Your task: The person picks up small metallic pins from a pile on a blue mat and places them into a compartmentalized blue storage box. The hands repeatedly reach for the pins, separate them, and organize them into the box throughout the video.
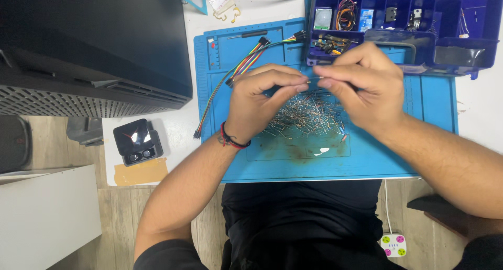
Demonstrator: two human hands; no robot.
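Note:
My left hand and my right hand meet fingertip to fingertip above a blue work mat. Between them they pinch one small wire-legged component. Under the hands lies a loose pile of similar thin-legged components on the mat. A red and black cord bracelet circles my left wrist.
A ribbon of coloured jumper wires runs across the mat's left side. A dark blue compartment box of parts sits at the back right. A dark monitor stands left. A small black open case lies near the table edge.

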